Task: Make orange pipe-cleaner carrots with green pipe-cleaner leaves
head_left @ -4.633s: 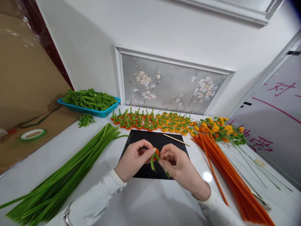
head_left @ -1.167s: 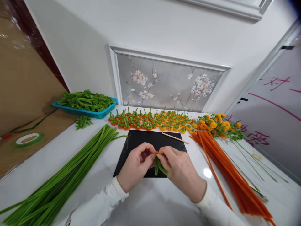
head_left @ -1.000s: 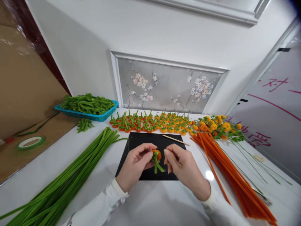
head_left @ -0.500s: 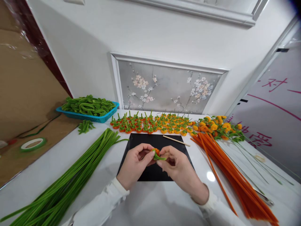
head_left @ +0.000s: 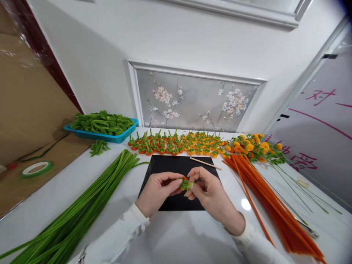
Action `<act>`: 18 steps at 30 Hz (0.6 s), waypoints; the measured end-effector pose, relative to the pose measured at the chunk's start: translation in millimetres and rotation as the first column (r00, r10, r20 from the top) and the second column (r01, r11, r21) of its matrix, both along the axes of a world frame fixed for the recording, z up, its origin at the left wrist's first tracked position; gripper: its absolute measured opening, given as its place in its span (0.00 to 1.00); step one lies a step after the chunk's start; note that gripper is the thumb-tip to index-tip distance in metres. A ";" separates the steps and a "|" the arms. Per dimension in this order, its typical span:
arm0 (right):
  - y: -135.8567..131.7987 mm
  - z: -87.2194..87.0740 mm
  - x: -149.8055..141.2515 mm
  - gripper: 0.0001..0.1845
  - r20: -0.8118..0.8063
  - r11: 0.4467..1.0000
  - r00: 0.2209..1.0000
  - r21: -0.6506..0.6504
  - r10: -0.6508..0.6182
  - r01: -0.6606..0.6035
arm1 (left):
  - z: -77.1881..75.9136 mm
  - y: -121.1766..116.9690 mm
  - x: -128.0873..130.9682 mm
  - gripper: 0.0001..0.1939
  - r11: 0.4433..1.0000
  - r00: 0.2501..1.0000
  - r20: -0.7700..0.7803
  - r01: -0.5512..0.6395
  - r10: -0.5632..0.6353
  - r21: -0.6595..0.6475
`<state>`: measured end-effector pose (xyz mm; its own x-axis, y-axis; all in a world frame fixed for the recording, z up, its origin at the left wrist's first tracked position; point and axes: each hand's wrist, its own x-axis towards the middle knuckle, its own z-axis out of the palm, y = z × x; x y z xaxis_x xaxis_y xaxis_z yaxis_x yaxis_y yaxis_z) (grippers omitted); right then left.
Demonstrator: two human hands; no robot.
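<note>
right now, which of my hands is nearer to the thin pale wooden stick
Right. Your right hand is just on your side of the thin pale wooden stick; your left hand is farther off, to its left.

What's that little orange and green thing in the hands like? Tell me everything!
The little orange and green thing looks soft and fuzzy. Its green part is bent and faces the camera, with orange peeking out behind, mostly at the top. The left hand pinches one side, and the right hand holds the green part at the other. It's above the black mat. Fingers hide some of it.
</note>
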<state>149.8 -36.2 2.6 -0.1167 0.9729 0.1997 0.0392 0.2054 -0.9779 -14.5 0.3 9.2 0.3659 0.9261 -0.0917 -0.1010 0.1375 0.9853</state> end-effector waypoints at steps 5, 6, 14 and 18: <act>0.7 -2.4 -2.2 0.08 -0.085 0.998 0.996 -0.053 0.039 -0.043 | -0.2 -1.6 0.2 0.13 1.000 1.000 0.008 0.015 -0.015 0.007; 1.0 -2.8 -2.1 0.09 -0.088 0.997 0.995 -0.069 0.041 -0.047 | 0.6 -2.3 0.2 0.13 1.000 1.000 -0.003 0.019 -0.019 0.023; 5.3 -3.3 5.3 0.06 0.130 0.994 0.991 -0.112 0.024 -0.010 | 2.4 -3.3 1.7 0.11 0.989 0.991 -0.133 0.008 0.011 0.149; 4.6 -2.1 5.8 0.04 0.164 1.000 0.986 -0.025 0.006 -0.002 | 1.2 -1.5 1.6 0.10 0.988 0.989 -0.150 0.010 0.014 0.157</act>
